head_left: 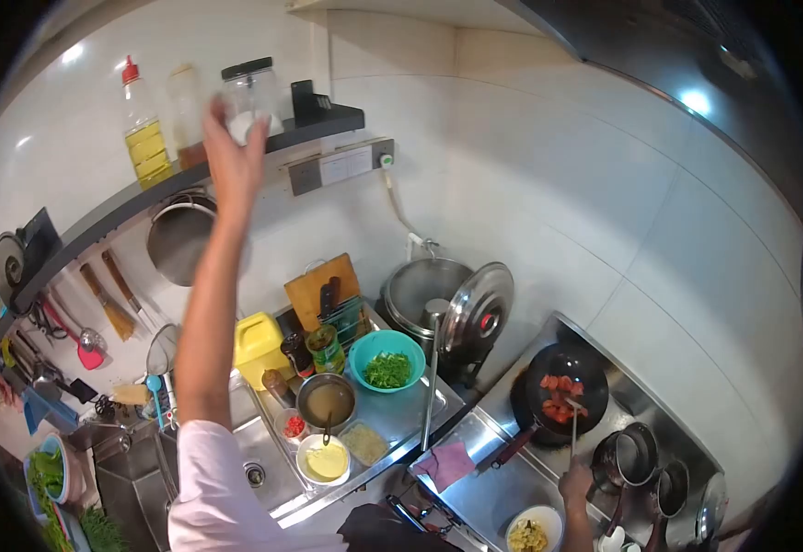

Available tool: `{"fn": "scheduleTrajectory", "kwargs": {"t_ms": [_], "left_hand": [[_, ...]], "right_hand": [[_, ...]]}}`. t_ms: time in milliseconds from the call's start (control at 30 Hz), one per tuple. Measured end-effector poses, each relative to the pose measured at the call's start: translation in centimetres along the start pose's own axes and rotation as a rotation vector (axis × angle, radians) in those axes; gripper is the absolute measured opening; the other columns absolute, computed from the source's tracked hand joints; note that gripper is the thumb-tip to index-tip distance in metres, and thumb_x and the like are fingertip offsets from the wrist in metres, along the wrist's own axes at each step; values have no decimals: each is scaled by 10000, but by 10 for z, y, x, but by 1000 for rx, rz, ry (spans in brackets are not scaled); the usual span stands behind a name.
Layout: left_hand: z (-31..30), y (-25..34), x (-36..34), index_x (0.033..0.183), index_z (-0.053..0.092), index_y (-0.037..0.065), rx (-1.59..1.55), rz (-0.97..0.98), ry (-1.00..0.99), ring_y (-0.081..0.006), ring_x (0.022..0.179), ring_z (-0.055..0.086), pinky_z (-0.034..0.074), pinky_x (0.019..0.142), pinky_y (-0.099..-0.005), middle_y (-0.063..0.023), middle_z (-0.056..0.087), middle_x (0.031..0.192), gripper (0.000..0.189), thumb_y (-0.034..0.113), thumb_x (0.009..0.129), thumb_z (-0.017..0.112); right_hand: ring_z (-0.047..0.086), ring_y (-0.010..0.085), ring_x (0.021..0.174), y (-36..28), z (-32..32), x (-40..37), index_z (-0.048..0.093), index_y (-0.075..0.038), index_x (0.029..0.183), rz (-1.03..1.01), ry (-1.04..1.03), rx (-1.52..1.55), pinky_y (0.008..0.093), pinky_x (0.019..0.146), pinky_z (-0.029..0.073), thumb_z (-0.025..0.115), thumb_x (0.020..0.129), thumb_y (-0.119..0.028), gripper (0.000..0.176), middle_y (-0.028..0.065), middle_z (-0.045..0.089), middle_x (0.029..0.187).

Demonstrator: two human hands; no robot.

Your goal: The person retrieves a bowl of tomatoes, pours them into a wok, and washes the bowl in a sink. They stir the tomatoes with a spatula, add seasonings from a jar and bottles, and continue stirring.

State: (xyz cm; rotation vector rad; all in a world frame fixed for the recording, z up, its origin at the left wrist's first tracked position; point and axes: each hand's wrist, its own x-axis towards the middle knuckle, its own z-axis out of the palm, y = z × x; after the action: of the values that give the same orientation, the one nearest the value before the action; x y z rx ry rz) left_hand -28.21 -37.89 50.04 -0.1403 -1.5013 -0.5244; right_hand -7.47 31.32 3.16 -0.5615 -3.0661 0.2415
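Observation:
My left hand (234,152) is raised to the wall shelf, thumb and fingers spread, and overlaps the lower left of a clear jar (263,97) with a black lid and white contents. Left of the hand stand a pale bottle (185,106) and an oil bottle (146,138) with a red cap. Low on the right, my right hand (576,483) is closed round the long handle of a spatula (574,423). The spatula's head rests among red tomato pieces (562,391) in a black wok (593,375).
Below the shelf, a turquoise bowl (361,354) of chopped greens, a pan of liquid (343,385) and a bowl of yellow food (306,474) stand on the steel counter. A large pot (410,317) fills the corner. Small pots (648,442) flank the wok. A bowl of scrambled egg (556,520) sits near my right hand.

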Motion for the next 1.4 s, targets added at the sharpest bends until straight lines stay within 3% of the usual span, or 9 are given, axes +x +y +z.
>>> {"fn": "scheduleTrajectory", "kwargs": {"t_ms": [100, 167, 267, 433, 667, 767, 867, 1167, 1400], "left_hand": [[44, -72, 61, 1417, 134, -182, 449, -18, -16, -426, 1355, 337, 279, 1125, -434, -372, 307, 1434, 1209, 554, 698, 767], [73, -127, 85, 1432, 99, -158, 708, -274, -352, -413, 1367, 321, 243, 1137, -435, -365, 259, 1456, 1304, 705, 659, 696], [147, -301, 117, 1489, 4, -68, 849, -170, 8, -376, 1410, 269, 140, 1159, -514, -284, 150, 1542, 1475, 830, 532, 677], [67, -17, 62, 1480, -83, -41, 265, -548, -223, -488, 982, 607, 522, 845, -516, -389, 556, 1124, 1348, 368, 634, 882], [61, 24, 52, 1461, -28, -65, 180, -319, -20, -456, 1065, 564, 467, 924, -494, -379, 516, 1162, 1311, 323, 607, 888], [51, 46, 9, 1452, 33, -58, 4, -211, -23, -425, 1101, 543, 441, 954, -481, -340, 503, 1196, 1258, 325, 603, 877], [20, 64, -55, 1443, 93, -50, -188, -201, -125, -394, 1138, 521, 416, 984, -468, -301, 489, 1230, 1206, 328, 598, 866], [-71, 146, -336, 1417, 275, -28, -696, -578, -1304, -301, 1246, 455, 340, 1076, -429, -185, 447, 1333, 1066, 337, 585, 833], [-100, 261, -479, 1491, 207, 57, -975, -99, -2235, -342, 1324, 410, 322, 1111, -411, -216, 425, 1391, 1200, 219, 526, 900]], "right_hand": [[612, 417, 1005, -12, -31, -25, 604, -14, 1135, -22, -67, 36, 503, 864, 486, 635, 731, -48, 406, 255, 645, 1028], [616, 434, 960, -6, -29, -38, 621, -43, 1077, -45, -33, 115, 513, 836, 487, 619, 753, -64, 325, 246, 646, 986], [662, 391, 857, -14, 6, -24, 592, -76, 1079, 58, -95, -23, 513, 725, 528, 548, 839, -118, 247, 213, 669, 891], [662, 409, 873, -44, 4, 2, 537, -46, 1226, 218, -90, 151, 504, 768, 528, 527, 870, -121, 364, 244, 673, 916], [663, 404, 870, -50, 39, -25, 592, -17, 1195, 141, -54, 437, 504, 758, 513, 535, 908, -305, 410, 253, 675, 883], [674, 280, 676, -54, 53, -76, 681, -24, 950, 539, 234, 965, 411, 670, 517, 512, 915, -336, 356, 191, 673, 755], [659, 255, 644, -56, 113, -147, 683, -37, 859, 558, 50, 942, 411, 656, 509, 521, 895, -349, 353, 170, 658, 720], [641, 409, 964, 0, 118, -173, 638, -62, 1161, 569, -286, 393, 463, 865, 509, 567, 861, -332, 410, 234, 664, 1037], [644, 352, 1035, -66, 17, -184, 481, 0, 1355, 214, -554, 851, 425, 911, 492, 527, 892, -578, 741, 250, 634, 1157]]}}
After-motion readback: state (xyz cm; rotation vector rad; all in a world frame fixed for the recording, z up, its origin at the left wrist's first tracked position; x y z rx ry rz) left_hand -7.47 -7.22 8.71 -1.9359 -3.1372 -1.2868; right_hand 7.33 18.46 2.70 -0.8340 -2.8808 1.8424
